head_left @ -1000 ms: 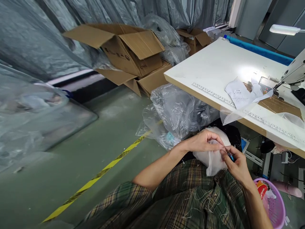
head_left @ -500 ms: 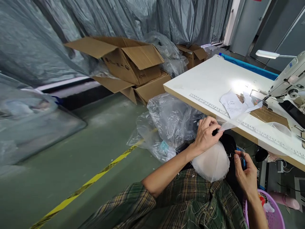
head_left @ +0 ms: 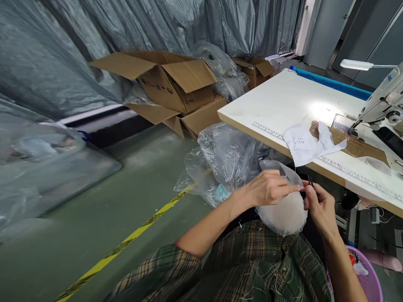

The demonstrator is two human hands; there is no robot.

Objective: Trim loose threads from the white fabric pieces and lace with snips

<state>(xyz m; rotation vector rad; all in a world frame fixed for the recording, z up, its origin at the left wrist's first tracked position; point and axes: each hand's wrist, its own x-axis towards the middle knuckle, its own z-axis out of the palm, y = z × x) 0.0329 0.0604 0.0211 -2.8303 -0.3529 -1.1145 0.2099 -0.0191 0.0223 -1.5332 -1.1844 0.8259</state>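
Note:
My left hand (head_left: 272,188) pinches the edge of a sheer white fabric piece (head_left: 285,216), whose lower part bulges in a rounded cup shape above my lap. My right hand (head_left: 321,207) is closed around small dark thread snips (head_left: 311,181), mostly hidden by the fingers. Its fingertips meet those of my left hand at the fabric edge. Just beyond the hands, a white piece with printed dots (head_left: 301,144) lies on the sewing table (head_left: 267,105), one corner hanging over the front edge. The sewing machine (head_left: 382,98) stands at the right.
Opened cardboard boxes (head_left: 179,82) and clear plastic bags (head_left: 223,155) are left of the table. Yellow-black tape (head_left: 135,237) crosses the floor. A pink basket (head_left: 368,272) sits low at right. A lamp (head_left: 355,64) stands by the machine.
My left hand has drawn back from the table edge with the sheer fabric. The snips in my right hand have risen to meet it. The dotted white piece has shifted toward the table's front edge.

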